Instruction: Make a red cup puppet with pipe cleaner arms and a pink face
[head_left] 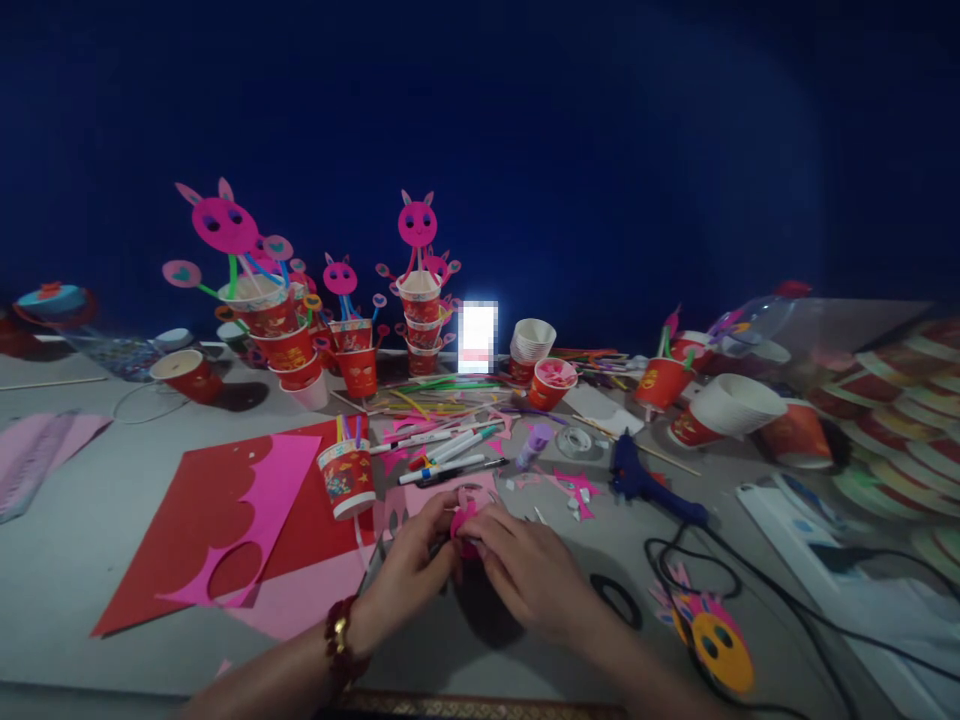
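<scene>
Both hands meet low in the middle of the head view around a small magenta paper piece point(465, 522). My left hand point(418, 548), with a beaded bracelet at its wrist, pinches the piece from the left. From the right, the bent fingers of my right hand point(521, 560) close on the same piece. The fingertips cover part of it. Pink paper point(401, 500) lies just behind the hands, with pens point(442, 468) beyond it. A red patterned cup point(346, 480) holding straws stands to the left of the hands.
Red and pink sheets point(165, 530) lie left. A dark blue glue gun point(652, 485) and its black cable lie right, near an orange paper face point(721, 650). Cup figures with pink faces point(225, 225) stand behind. Tape point(574, 441), a purple glue stick point(534, 445) and stacked cups point(731, 408) are further back.
</scene>
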